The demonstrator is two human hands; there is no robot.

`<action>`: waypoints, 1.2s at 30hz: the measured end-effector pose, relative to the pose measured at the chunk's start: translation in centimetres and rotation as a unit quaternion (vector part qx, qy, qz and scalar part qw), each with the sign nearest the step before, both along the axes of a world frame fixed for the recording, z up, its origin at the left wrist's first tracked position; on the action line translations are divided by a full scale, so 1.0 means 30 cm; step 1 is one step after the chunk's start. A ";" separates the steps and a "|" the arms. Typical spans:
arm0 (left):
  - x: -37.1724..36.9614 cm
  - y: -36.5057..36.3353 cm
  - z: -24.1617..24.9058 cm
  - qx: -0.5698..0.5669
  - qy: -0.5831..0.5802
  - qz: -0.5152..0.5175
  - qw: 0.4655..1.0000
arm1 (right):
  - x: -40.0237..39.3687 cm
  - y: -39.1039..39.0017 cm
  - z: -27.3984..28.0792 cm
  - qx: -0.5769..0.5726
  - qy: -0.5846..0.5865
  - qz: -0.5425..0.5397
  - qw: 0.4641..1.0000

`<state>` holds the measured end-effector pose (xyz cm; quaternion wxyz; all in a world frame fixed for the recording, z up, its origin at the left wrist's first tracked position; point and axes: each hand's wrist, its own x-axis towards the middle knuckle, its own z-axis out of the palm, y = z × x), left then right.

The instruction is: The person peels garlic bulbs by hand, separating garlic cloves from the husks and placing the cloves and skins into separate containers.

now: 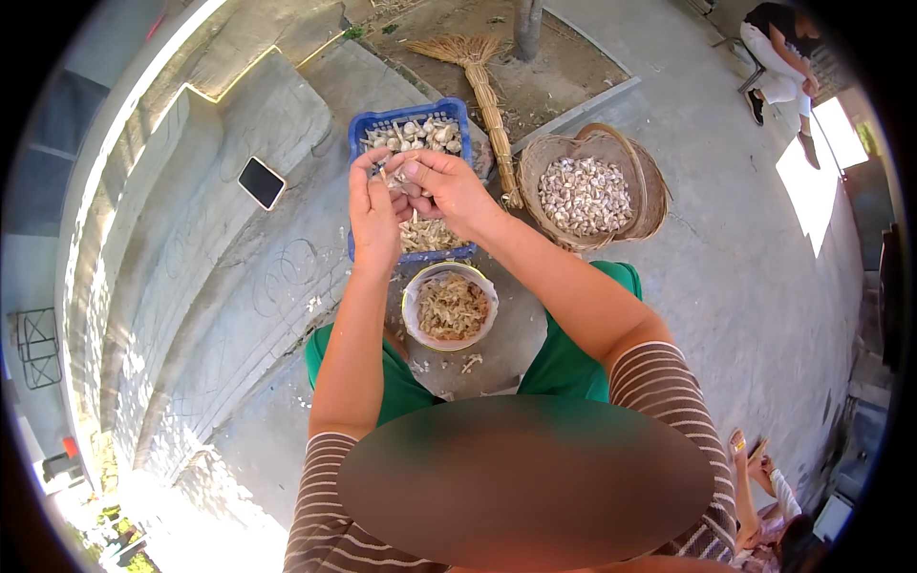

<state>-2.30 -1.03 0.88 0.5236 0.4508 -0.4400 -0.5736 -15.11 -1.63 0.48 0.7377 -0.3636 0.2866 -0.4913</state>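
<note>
Both my hands meet over a blue plastic crate (pixel 355 129), their fingers closed around a garlic bulb (pixel 394 178) that shows only in part. My left hand (pixel 371 205) grips it from the left. From the right, my right hand (pixel 447 191) bends over it, thumb pressed inward. Whole garlic bulbs (pixel 425 134) fill the far part of the crate, and pale stalks and skins (pixel 427 235) lie in its near part. Between my knees stands a lined bucket (pixel 410 320) holding dry garlic skins (pixel 452 306).
A wicker basket (pixel 652 205) of garlic cloves (pixel 585 196) stands to the right. Behind it lie a straw broom (pixel 485 100) and a tree trunk (pixel 527 29). A phone (pixel 262 183) rests on the concrete ledge at left. One person (pixel 778 57) sits far right, another (pixel 764 520) lower right.
</note>
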 end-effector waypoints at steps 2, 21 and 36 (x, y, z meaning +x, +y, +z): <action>0.005 -0.015 -0.011 -0.003 -0.018 0.007 1.000 | -0.007 0.011 0.008 0.006 -0.031 -0.004 1.000; 0.048 -0.038 -0.025 0.006 0.115 -0.072 0.991 | -0.013 -0.008 -0.001 -0.029 -0.018 0.020 0.999; 0.031 -0.021 0.028 0.089 0.182 -0.047 0.978 | -0.013 -0.026 0.006 -0.015 0.053 -0.013 0.998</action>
